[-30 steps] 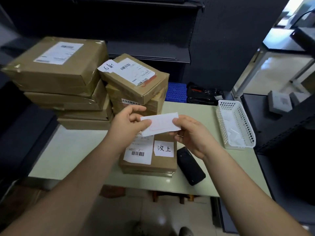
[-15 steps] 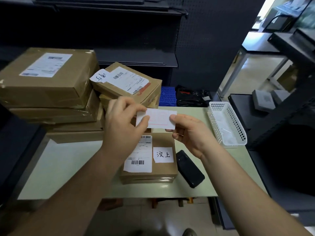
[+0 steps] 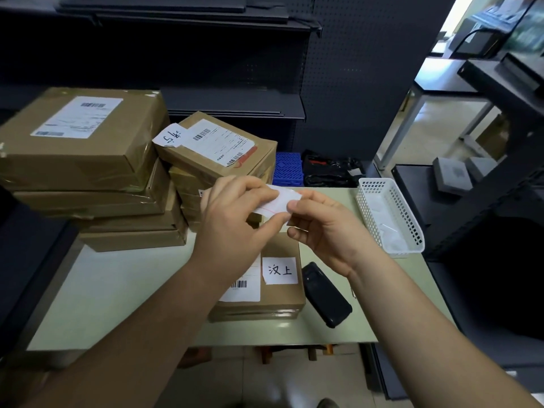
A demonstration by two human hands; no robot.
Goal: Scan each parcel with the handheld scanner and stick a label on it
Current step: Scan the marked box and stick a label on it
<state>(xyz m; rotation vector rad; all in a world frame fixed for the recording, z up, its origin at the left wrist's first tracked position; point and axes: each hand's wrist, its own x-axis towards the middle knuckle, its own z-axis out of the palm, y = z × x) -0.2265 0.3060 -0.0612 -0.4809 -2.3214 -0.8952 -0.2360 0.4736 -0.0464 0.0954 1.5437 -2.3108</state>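
I look down on a pale green table. From nine to eleven o'clock sits a large stack of brown cardboard parcels, and a smaller stack of taped brown boxes stands just beside it toward twelve. Near the table's centre lies a flat brown cardboard parcel, with a printed barcode sheet and a white handwritten tag already on its top. At three o'clock stands a white perforated plastic basket. Just beside the flat parcel, toward four o'clock, lies the black handheld scanner, untouched.

Above the flat parcel, my left hand and right hand meet on a small white paper label with a red line. Both hands' fingers are pinched closed on it, left thumb at its lower edge; I judge the backing is being peeled.

Risks as I see them: the thin label could curl and stick to itself or to a fingertip, or tear if the pulls are uneven. It could also land over the barcode, blocking a scan.
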